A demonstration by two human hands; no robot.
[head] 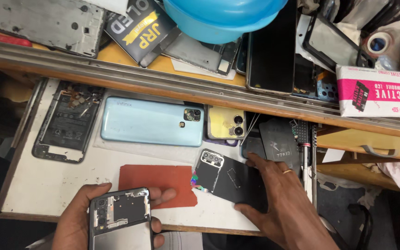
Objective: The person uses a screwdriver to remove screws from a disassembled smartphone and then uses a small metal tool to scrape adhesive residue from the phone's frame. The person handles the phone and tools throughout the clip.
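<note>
Two hands busy: left hand [77, 217] grips the opened phone [121, 220] just below the red mat [156, 185], back already off, while right hand [281, 199] lies spread flat on the black back cover [230, 178] right of the mat, unfitted.

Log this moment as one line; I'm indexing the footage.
left hand: holds opened black phone | right hand: flat on black phone back cover | beneath: red rectangular mat, white work board

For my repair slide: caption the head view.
Left hand holds an opened phone; right hand rests on a black back cover.
</note>
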